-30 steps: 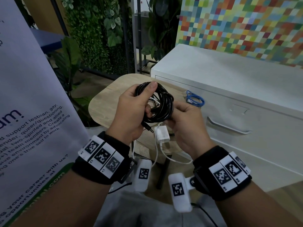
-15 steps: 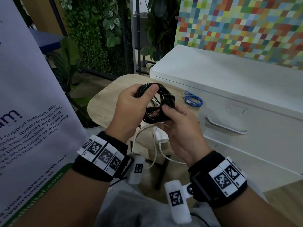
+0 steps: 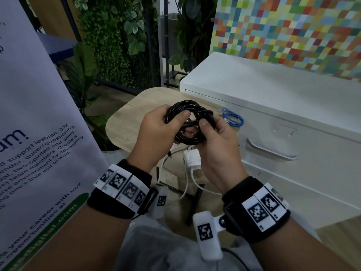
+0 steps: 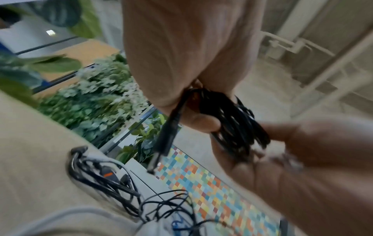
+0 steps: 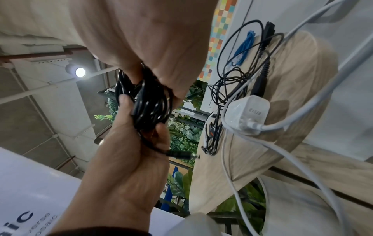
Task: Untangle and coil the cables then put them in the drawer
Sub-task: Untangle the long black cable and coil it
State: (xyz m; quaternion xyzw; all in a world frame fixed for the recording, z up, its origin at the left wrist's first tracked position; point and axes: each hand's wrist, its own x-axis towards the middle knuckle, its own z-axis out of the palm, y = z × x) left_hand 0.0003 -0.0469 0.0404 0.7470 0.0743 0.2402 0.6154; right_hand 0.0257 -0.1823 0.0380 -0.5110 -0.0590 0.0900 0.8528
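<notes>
I hold a black cable coil (image 3: 190, 122) in both hands above the wooden table (image 3: 125, 122). My left hand (image 3: 172, 124) grips the coil's left side with the thumb on top. My right hand (image 3: 209, 130) pinches the right side, its thumb on a thicker cable end that crosses the coil's middle. In the right wrist view a jack plug (image 5: 179, 154) sticks out of the black cable coil (image 5: 149, 108) below the left palm. The left wrist view shows another plug end (image 4: 167, 135) hanging from the black cable coil (image 4: 232, 124). The white cabinet's drawer (image 3: 271, 151) is closed.
A white charger (image 3: 192, 160) with its white cord lies at the table's near edge, the cord hanging off. A blue cable (image 3: 232, 119) lies by the cabinet. A tangle of thin black cables (image 5: 232, 83) lies mid-table. A banner (image 3: 39, 133) stands left.
My right hand has slid from under the coil up onto its right side, thumb now over the middle. The dangling plug below my left hand has been drawn in. The coil looks tighter.
</notes>
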